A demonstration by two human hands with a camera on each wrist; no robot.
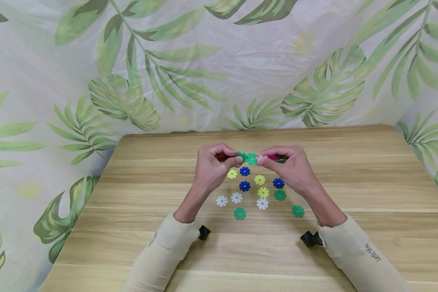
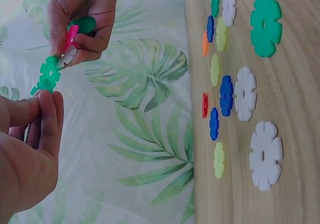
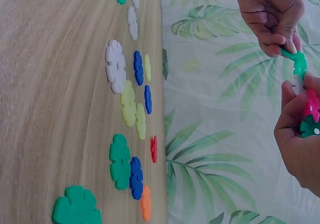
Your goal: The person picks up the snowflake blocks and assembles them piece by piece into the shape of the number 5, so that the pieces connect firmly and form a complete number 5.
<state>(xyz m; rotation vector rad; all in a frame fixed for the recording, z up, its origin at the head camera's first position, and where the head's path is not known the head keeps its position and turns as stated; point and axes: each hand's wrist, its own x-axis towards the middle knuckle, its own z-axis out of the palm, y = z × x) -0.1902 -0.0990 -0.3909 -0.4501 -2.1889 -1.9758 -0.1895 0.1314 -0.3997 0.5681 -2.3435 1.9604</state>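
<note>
Both hands hold a short chain of notched plastic snowflake discs above the table. My left hand [image 1: 212, 167] pinches the green disc at the chain's left end between thumb and fingers. Beside it is a lighter green disc [image 1: 251, 159], bare between the two hands. My right hand [image 1: 291, 168] grips the other end, with its thumb and fingers around a white disc [image 2: 66, 58] and a pink disc [image 2: 71, 36]. A dark green disc [image 2: 83, 24] shows at that end, partly covered by the right fingers. Fingertips hide where some discs join.
Loose discs lie flat on the wooden table [image 1: 149, 182] below the hands: several green [image 1: 240, 213], white [image 1: 221, 201], blue [image 1: 245, 186] and yellow [image 1: 260, 179], plus an orange one [image 3: 146, 202] and a red one [image 3: 154, 149]. A leaf-patterned cloth [image 1: 255, 61] hangs behind the table.
</note>
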